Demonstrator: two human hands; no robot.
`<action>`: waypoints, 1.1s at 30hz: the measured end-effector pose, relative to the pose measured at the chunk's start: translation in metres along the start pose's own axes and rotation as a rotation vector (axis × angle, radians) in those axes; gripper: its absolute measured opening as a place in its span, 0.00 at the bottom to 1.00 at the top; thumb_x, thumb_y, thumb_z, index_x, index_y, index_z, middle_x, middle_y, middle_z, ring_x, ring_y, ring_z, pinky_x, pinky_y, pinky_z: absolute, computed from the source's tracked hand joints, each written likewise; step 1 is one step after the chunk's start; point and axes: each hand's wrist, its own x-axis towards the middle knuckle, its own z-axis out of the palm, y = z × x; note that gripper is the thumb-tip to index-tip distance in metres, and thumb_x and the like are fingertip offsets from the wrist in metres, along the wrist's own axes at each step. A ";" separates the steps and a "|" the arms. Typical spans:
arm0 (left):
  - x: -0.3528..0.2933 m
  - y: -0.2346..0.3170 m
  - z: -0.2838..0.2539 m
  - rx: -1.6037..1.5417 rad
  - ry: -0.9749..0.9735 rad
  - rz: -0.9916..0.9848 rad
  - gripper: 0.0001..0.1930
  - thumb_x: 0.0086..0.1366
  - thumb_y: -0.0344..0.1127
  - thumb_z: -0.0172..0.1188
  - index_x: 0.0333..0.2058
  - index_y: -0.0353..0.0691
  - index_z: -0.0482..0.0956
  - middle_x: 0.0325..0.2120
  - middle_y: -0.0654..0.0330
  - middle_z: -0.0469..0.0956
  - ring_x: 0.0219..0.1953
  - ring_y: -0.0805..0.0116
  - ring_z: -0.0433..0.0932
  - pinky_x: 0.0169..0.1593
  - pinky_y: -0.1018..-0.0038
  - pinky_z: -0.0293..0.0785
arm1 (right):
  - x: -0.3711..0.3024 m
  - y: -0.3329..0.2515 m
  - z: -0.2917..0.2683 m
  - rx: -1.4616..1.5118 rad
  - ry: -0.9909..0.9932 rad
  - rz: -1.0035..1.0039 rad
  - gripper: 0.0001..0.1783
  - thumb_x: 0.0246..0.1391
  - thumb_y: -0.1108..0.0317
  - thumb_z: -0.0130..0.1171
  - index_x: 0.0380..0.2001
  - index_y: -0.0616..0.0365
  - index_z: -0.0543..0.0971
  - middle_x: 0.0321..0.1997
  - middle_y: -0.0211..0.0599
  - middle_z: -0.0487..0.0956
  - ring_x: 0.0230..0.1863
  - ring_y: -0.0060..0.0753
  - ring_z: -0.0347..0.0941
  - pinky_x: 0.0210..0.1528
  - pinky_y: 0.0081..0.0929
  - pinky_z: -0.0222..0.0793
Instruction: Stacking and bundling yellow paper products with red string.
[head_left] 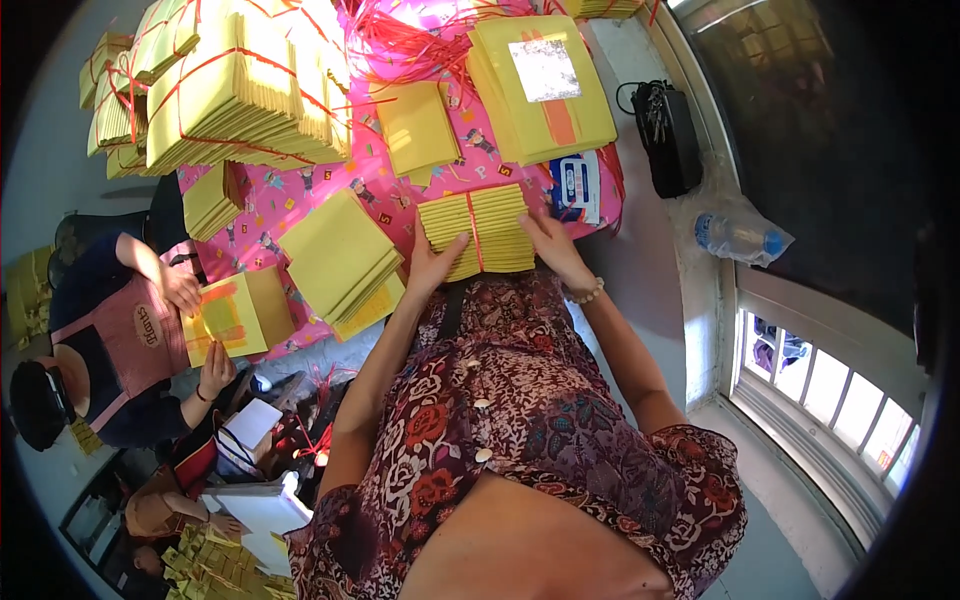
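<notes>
A tied bundle of folded yellow paper (pixel 503 228) lies at the near edge of the table, its many folded edges facing up. Around its middle runs a red plastic strip (pixel 474 225). My left hand (pixel 434 264) grips the bundle's left end, thumb resting on top and fingers down along the side. At the opposite end my right hand (pixel 553 248) presses against the bundle's right side; some of its fingertips are hidden. Just left of my left hand sits a loose stack of yellow paper sheets (pixel 340 250).
Tall tied paper bundles (pixel 230 90) rise at the back left. Red strips (pixel 400 45) lie behind, beside a big yellow stack (pixel 505 90) and a blue-white packet (pixel 576 190). On the right ledge are a black pouch (pixel 668 140) and a bagged bottle (pixel 738 238). A co-worker (pixel 120 330) holds yellow paper.
</notes>
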 end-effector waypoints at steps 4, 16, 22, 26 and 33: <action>0.002 -0.005 0.000 -0.031 -0.010 0.036 0.48 0.61 0.32 0.65 0.68 0.36 0.37 0.57 0.50 0.68 0.57 0.63 0.69 0.59 0.70 0.66 | -0.001 0.014 0.024 0.416 -0.177 -0.038 0.32 0.61 0.45 0.53 0.53 0.66 0.73 0.46 0.54 0.80 0.50 0.47 0.77 0.52 0.35 0.68; -0.007 0.004 0.004 -0.027 0.064 0.060 0.46 0.61 0.31 0.65 0.68 0.37 0.42 0.56 0.51 0.68 0.57 0.64 0.69 0.58 0.70 0.68 | -0.009 -0.005 0.016 -0.053 -0.138 -0.050 0.41 0.57 0.40 0.54 0.58 0.67 0.64 0.43 0.58 0.79 0.46 0.55 0.78 0.48 0.42 0.71; 0.002 0.017 0.005 -0.063 0.139 -0.073 0.42 0.58 0.33 0.68 0.66 0.39 0.51 0.51 0.53 0.73 0.51 0.65 0.74 0.52 0.71 0.72 | -0.007 0.013 0.031 0.436 0.009 -0.086 0.42 0.48 0.42 0.65 0.53 0.69 0.70 0.42 0.55 0.80 0.44 0.44 0.79 0.48 0.34 0.72; 0.000 0.019 0.008 -0.145 0.110 -0.124 0.44 0.59 0.34 0.68 0.67 0.39 0.48 0.52 0.52 0.72 0.51 0.65 0.74 0.53 0.71 0.72 | -0.022 -0.024 0.010 0.008 0.090 -0.002 0.36 0.46 0.42 0.66 0.44 0.66 0.77 0.39 0.50 0.82 0.42 0.43 0.80 0.46 0.34 0.72; -0.002 0.019 0.009 -0.096 0.095 -0.095 0.44 0.59 0.32 0.68 0.66 0.38 0.47 0.52 0.52 0.72 0.52 0.65 0.74 0.53 0.71 0.72 | -0.019 -0.020 0.009 0.102 0.021 -0.011 0.27 0.46 0.44 0.67 0.38 0.58 0.83 0.32 0.43 0.83 0.36 0.40 0.81 0.40 0.33 0.73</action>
